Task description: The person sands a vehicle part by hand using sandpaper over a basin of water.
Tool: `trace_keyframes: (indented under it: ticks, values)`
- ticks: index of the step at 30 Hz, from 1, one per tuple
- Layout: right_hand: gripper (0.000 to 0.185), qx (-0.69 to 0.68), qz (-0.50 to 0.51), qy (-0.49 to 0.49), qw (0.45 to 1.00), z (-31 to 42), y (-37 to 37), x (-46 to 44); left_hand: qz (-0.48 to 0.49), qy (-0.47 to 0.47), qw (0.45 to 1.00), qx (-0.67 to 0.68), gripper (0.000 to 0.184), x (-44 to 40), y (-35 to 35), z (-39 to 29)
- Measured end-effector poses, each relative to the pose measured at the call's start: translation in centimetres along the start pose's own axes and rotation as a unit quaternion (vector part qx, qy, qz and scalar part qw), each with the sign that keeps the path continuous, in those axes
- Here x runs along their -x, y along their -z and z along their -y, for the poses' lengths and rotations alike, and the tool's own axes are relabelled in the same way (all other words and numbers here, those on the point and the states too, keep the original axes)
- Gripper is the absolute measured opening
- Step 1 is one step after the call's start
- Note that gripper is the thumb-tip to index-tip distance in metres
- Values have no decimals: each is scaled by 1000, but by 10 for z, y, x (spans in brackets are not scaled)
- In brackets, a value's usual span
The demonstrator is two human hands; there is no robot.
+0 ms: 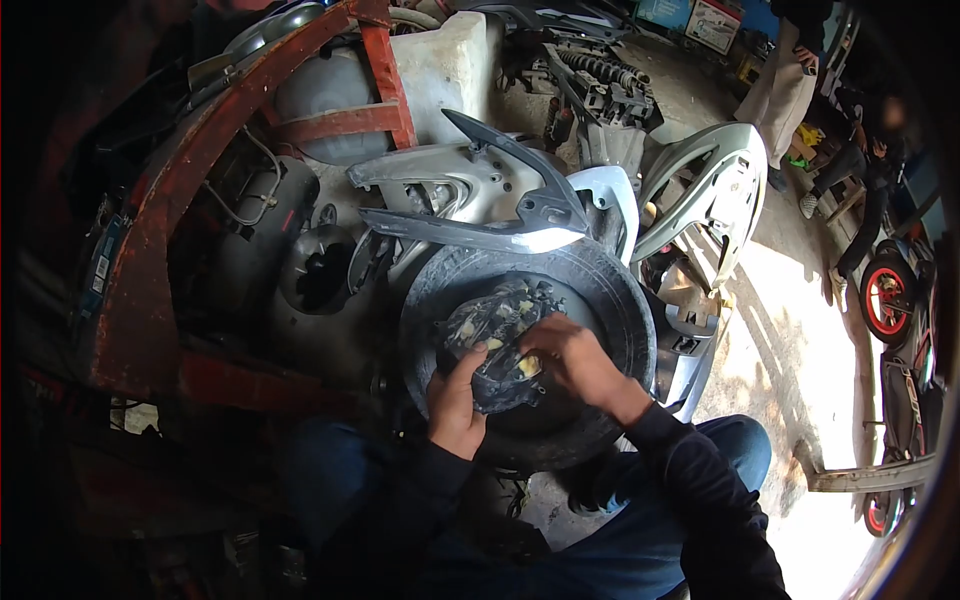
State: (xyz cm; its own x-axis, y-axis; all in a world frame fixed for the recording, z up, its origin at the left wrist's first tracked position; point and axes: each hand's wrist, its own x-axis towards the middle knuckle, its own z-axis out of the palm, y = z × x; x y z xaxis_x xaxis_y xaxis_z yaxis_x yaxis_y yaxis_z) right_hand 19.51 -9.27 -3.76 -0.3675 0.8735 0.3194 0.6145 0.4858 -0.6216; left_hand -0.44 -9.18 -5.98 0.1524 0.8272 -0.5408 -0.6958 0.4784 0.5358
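Observation:
My left hand (458,408) grips the near left edge of a dirty black part (490,335), its thumb lying on top. The part has a moulded, uneven surface with several yellowish patches; its exact kind is unclear. My right hand (580,362) is at the part's right side, fingers curled and pinched together against its surface. Whatever those fingertips hold, if anything, is hidden. Beneath both hands lies a round black tyre-like ring (628,330) with a dark flat middle, in front of my knees.
Grey and black motorcycle body panels (715,190) are piled beyond the ring. A rusty red metal frame (150,260) curves along the left. A standing person (780,80) and a seated person (865,170) are at the upper right. A motorcycle wheel with a red rim (887,297) stands at far right.

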Motion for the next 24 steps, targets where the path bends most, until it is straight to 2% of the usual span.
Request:
trace_keyframes:
  ticks: [4,6,8,10,11,13,16,17,20,24]
  values:
    - [25,-59,2,34,998,10,-3,1,1,6,1000,-1,36,-3,2,0]
    - [38,-34,6,-17,999,-2,-3,0,0,-5,1000,-1,36,-1,-1,1]
    - [38,-33,1,-9,999,5,-4,3,-4,-15,1000,4,36,-2,0,3]
    - [25,-68,4,4,998,10,-3,1,-8,4,1000,-8,36,-3,1,0]
    - [25,-69,3,5,998,7,-4,2,-8,4,1000,-9,36,-2,1,-1]
    - [23,-12,1,-13,1000,-6,-4,4,-16,-1,1000,-6,36,1,-3,1]
    - [23,-57,2,23,998,15,-3,2,-5,-3,1000,-7,36,-6,4,3]
    - [26,-68,-2,-2,998,10,-3,2,-6,-3,1000,-8,36,-6,5,3]
    - [28,4,-9,3,1000,0,-1,0,3,15,1000,9,36,-2,0,-1]
    - [28,-43,1,17,999,7,-2,2,-17,13,1000,-5,36,-1,-3,0]
